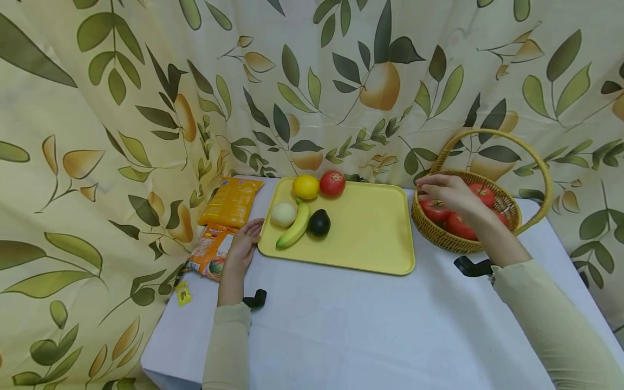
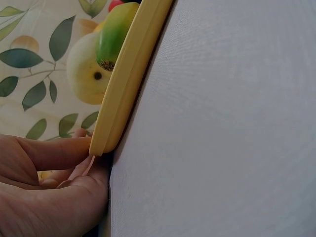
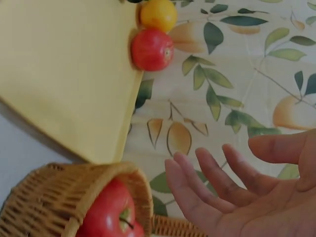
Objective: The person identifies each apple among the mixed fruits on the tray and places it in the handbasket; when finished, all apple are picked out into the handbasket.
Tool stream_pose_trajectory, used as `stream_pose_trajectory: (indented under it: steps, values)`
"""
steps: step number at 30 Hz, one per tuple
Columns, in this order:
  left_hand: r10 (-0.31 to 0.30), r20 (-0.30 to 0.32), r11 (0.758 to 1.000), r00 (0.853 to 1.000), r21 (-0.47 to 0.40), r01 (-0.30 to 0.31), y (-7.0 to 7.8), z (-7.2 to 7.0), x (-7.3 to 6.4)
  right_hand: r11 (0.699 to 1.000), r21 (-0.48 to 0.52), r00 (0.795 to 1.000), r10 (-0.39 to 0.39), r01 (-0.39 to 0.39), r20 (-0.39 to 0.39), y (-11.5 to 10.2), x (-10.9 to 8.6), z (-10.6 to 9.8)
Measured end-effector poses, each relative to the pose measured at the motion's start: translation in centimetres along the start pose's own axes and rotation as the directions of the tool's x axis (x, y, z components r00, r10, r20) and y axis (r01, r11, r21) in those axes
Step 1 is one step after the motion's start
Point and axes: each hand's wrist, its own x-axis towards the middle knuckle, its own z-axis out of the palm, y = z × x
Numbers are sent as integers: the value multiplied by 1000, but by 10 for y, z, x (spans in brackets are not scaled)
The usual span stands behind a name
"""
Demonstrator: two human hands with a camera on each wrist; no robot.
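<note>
My left hand (image 1: 242,242) is at the left edge of a yellow tray (image 1: 370,233), and its fingers (image 2: 64,152) touch the rim at the corner in the left wrist view. On the tray lie a yellow lemon-like fruit (image 1: 305,187), a round red fruit (image 1: 332,184), a pale round fruit (image 1: 283,214), a greenish-yellow banana (image 1: 295,227) and a dark avocado-like fruit (image 1: 319,223). Over the wicker basket (image 1: 441,238) hovers my right hand (image 1: 450,192), its fingers spread loosely around nothing. Red apples (image 3: 111,210) fill the basket.
Left of the tray lie a yellow-orange packet (image 1: 231,201) and an orange printed packet (image 1: 212,252). A small yellow sachet (image 1: 183,293) sits near the left edge of the white-covered table (image 1: 336,325). The basket's tall handle (image 1: 548,187) arches up. A patterned curtain (image 1: 361,124) hangs behind.
</note>
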Motion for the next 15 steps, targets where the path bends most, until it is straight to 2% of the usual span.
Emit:
stream_pose_trajectory:
  steps: [5, 15]
  values:
    - [2, -3, 1000, 1000, -1, -2, 0, -1, 0, 997, 74, 1000, 3, -3, -2, -7, 13, 11]
    - [-8, -25, 1000, 1000, -20, 7, -1, -1, 2, 997, 72, 999, 0, -3, 40, -19, 30, 30]
